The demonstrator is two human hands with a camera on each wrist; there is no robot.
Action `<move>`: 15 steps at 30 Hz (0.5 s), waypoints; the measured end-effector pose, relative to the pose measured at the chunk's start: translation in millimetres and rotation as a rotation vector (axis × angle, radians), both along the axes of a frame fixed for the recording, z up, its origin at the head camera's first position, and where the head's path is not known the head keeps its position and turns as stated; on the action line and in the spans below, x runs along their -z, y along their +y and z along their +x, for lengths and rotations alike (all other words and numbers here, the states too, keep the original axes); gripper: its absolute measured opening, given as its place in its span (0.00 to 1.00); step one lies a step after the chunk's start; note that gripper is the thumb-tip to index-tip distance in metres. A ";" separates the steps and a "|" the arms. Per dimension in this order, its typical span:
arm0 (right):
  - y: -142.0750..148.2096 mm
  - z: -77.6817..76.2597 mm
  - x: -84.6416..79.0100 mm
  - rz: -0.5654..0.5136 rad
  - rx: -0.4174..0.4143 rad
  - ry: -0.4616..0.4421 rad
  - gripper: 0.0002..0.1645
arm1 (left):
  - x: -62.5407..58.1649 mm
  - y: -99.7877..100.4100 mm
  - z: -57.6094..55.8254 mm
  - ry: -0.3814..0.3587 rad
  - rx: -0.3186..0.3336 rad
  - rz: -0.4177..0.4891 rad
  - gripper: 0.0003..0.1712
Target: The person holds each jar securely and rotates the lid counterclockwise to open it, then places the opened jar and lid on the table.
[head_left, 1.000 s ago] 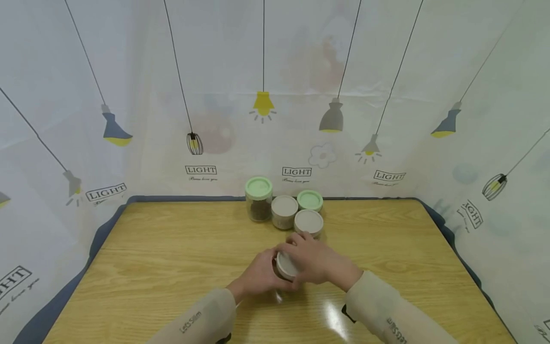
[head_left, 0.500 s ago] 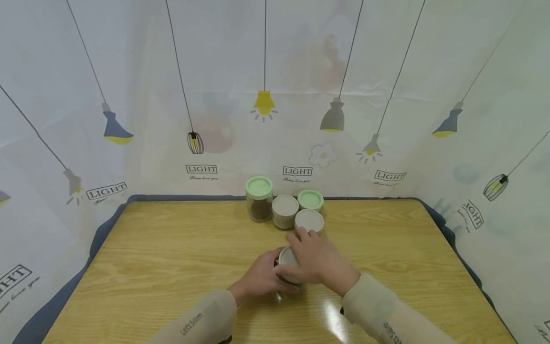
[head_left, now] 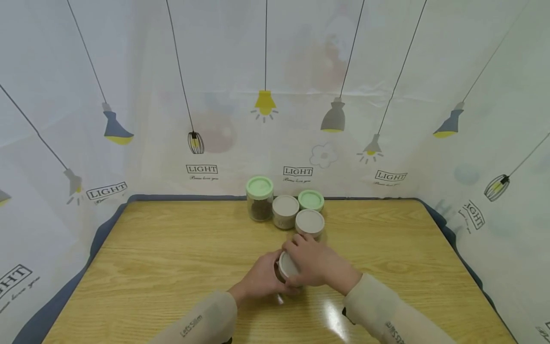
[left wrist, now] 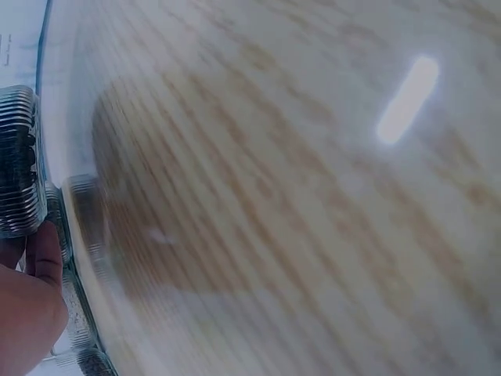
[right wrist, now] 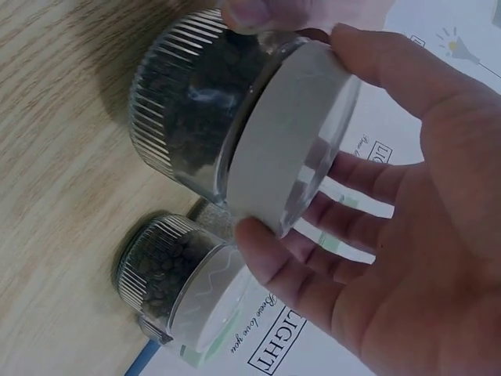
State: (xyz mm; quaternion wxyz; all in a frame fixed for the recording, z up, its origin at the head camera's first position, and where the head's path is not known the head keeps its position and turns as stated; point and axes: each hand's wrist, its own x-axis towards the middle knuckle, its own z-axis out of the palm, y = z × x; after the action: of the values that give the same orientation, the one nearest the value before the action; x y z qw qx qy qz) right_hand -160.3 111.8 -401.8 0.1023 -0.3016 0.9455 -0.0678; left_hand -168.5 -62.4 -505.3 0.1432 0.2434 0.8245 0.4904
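Note:
A ribbed glass jar (right wrist: pixel 196 113) with dark, grain-like contents is held above the wooden table (head_left: pixel 180 248), tilted in the right wrist view. My left hand (head_left: pixel 259 277) grips its body from the left side, and one of its fingertips shows on the glass in the right wrist view. The pale grey lid (right wrist: pixel 286 133) sits at the jar's mouth. Around the lid's rim, my right hand (head_left: pixel 313 260) curls its thumb and fingers, the palm apart from the lid's top. In the left wrist view the jar's ribbed base shows at the left edge, above the left hand (left wrist: pixel 31 313).
Behind the hands stand a tall green-lidded jar (head_left: pixel 259 200), a grey-lidded jar (head_left: pixel 285 212), another grey-lidded jar (head_left: pixel 310 222) close to the right hand, and a low green-lidded jar (head_left: pixel 311 200). A printed cloth (head_left: pixel 240 157) rises along the table's back edge.
My right hand turned one way over the lid, its thumb crossing the top half a second ago, then swung back with the thumb at the near rim. The left hand stays round the jar.

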 end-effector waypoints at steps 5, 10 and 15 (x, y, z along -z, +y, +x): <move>2.2 -0.7 -3.3 -0.034 -0.077 -0.021 0.38 | -2.2 0.9 2.6 -0.009 -0.017 -0.008 0.51; 2.3 -0.1 -9.3 -0.026 -0.127 -0.050 0.40 | -3.0 0.1 3.9 -0.022 -0.020 -0.021 0.54; 0.1 -0.9 -14.2 -0.021 -0.090 -0.085 0.47 | -1.9 -0.5 3.8 -0.037 -0.015 -0.007 0.50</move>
State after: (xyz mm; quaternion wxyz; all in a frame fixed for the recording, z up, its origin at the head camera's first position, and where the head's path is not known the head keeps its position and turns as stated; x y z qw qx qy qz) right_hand -161.2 111.9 -387.6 0.1420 -0.3415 0.9251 -0.0860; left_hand -164.7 -62.9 -503.5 0.1555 0.2275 0.8254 0.4928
